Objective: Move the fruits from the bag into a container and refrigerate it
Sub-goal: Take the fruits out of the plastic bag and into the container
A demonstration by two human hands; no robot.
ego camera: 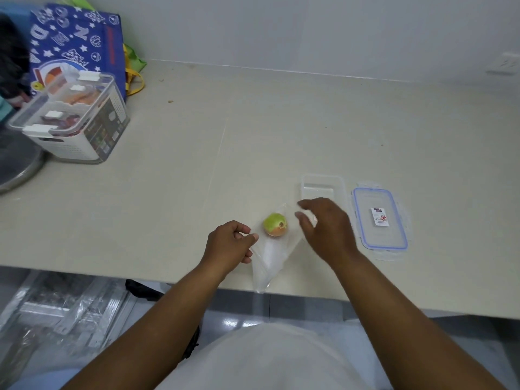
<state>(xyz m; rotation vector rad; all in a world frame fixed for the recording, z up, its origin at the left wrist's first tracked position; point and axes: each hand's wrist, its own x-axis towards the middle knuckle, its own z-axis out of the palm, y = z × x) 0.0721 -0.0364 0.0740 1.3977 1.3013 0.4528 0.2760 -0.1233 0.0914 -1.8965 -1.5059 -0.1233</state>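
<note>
Head view: near the counter's (281, 122) front edge, a green-and-orange fruit (275, 224) lies inside a clear bag (270, 260) whose lower corner overhangs that edge. The left hand (229, 243) pinches the bag's side with curled fingers. The right hand (326, 229) is spread wide and holds nothing; contact with the plastic cannot be told. The open container (323, 184) lies just behind it, with the lid (380, 218) beside. Advice: keep the bag steady, take the fruit gently, and lift it clear before lowering it in.
</note>
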